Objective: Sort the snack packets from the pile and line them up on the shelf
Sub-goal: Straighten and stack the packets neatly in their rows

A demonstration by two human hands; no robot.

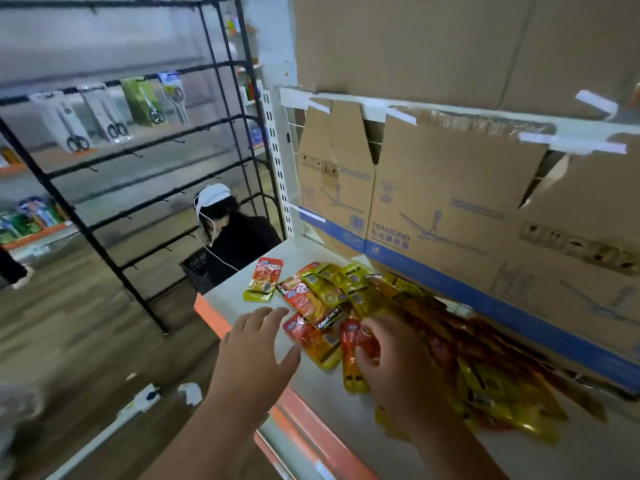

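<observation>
A pile of red, orange and yellow snack packets (pixel 349 292) lies on the white shelf (pixel 228 299), spreading to the right under my arm. One packet (pixel 263 279) lies apart at the far left of the shelf. My left hand (pixel 256 355) hovers flat with fingers spread over the shelf's front edge, holding nothing. My right hand (pixel 394 362) pinches an orange-red packet (pixel 351 358) at the near side of the pile. The packets further right are blurred.
Cardboard boxes (pixel 450 216) stand along the back of the shelf and on the shelf above. A black wire rack (pixel 138 150) with hanging scissors stands to the left. A person in black (pixel 235 237) crouches beyond the shelf's end. The shelf has an orange front strip (pixel 304 424).
</observation>
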